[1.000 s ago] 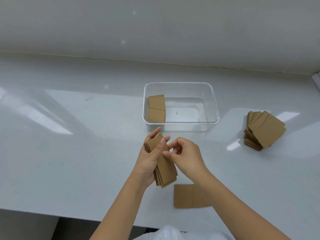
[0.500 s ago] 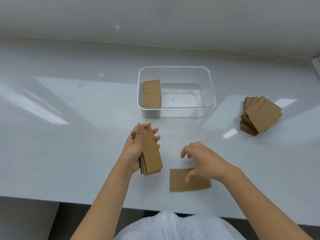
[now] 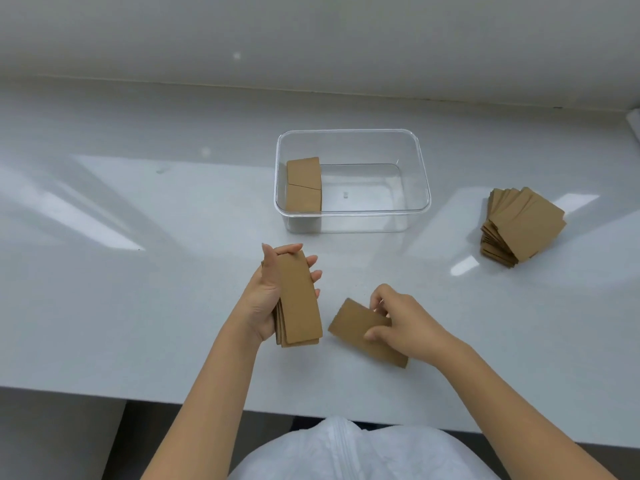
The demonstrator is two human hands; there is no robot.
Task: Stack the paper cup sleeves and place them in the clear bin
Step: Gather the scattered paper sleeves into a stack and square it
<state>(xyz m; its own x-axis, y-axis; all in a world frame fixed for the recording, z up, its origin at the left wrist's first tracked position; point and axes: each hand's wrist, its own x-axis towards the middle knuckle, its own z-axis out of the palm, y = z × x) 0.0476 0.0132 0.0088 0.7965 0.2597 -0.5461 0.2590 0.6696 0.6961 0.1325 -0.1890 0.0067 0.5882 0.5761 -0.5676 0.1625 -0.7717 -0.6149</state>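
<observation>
My left hand (image 3: 265,299) grips a thin stack of flat brown paper cup sleeves (image 3: 298,303), held lengthwise above the white counter. To its right, my right hand (image 3: 401,317) pinches a single flat sleeve (image 3: 360,332) by its far edge, tilted and lifted off the counter at one end. The clear bin (image 3: 353,213) stands beyond both hands, with a stack of sleeves (image 3: 304,185) lying against its left wall. A loose fanned pile of sleeves (image 3: 521,226) rests on the counter at the right.
The white counter (image 3: 138,271) runs to a wall at the back, and its front edge lies just below my forearms. A white object (image 3: 634,121) shows at the far right edge. My white garment fills the bottom of the view.
My right hand left the held stack, reached down to the single sleeve on the counter and took hold of it, tilting it up. The left hand keeps its stack.
</observation>
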